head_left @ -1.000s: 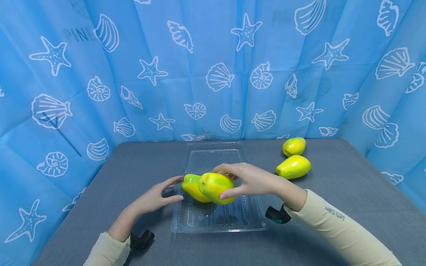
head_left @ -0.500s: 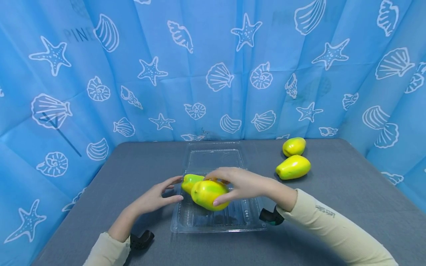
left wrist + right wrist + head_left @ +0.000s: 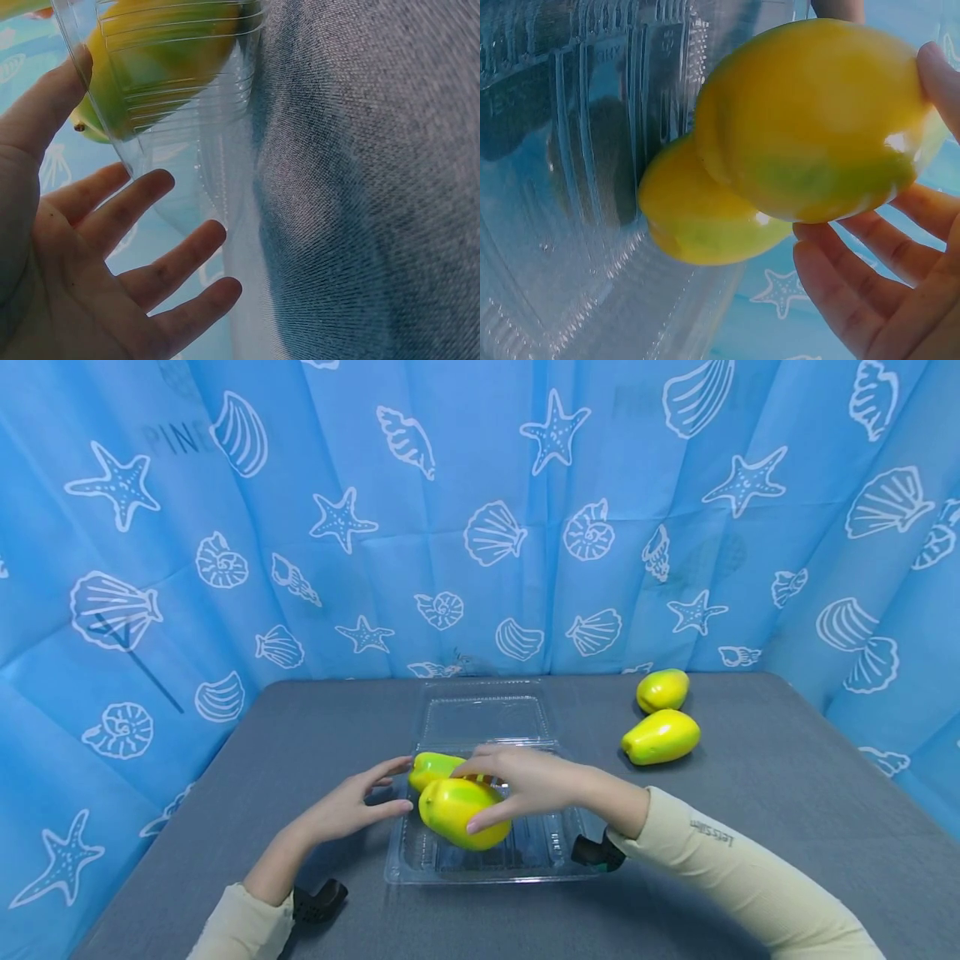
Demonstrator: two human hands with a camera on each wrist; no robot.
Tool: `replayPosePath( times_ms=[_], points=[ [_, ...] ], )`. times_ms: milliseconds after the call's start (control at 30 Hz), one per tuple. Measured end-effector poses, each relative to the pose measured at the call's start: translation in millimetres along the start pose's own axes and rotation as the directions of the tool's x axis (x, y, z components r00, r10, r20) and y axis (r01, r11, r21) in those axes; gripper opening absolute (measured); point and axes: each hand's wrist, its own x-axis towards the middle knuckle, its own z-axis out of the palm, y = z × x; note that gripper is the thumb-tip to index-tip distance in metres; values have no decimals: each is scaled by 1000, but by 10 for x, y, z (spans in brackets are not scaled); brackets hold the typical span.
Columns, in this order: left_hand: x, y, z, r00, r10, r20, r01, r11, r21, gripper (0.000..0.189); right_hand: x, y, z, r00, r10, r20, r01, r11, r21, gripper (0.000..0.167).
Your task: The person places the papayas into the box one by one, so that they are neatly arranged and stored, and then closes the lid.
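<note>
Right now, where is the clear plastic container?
In the head view, the container lies open near the middle of the gray table, just right of the left hand.

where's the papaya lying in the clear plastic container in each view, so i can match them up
Head: the resting papaya is left of centre, below the middle, partly hidden behind the held papaya in the right hand.
Left wrist: near the top, left of centre, seen through clear plastic.
Right wrist: near the middle, partly covered by the held papaya.
Shared landmark: the clear plastic container.

Booth-like: grey table (image 3: pixel 330 718), blue curtain (image 3: pixel 480 468) (shell-printed).
</note>
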Motion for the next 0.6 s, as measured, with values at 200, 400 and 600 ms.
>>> replayPosePath(
  times_ms=[200, 400, 600],
  points=[
    [-5, -4, 1, 1000, 13, 3, -13, 1000, -6, 66, 44, -8, 42, 1000, -13, 1, 13, 1000, -24, 58],
    [-12, -9, -2, 1000, 22, 6, -21, 1000, -8, 66, 83, -29, 79, 1000, -15, 22, 15, 1000, -12, 56],
    [-16, -1, -3, 1000, 20, 5, -20, 1000, -3, 67, 106, -44, 102, 999, 10, 51, -10, 1000, -6, 56]
  ],
)
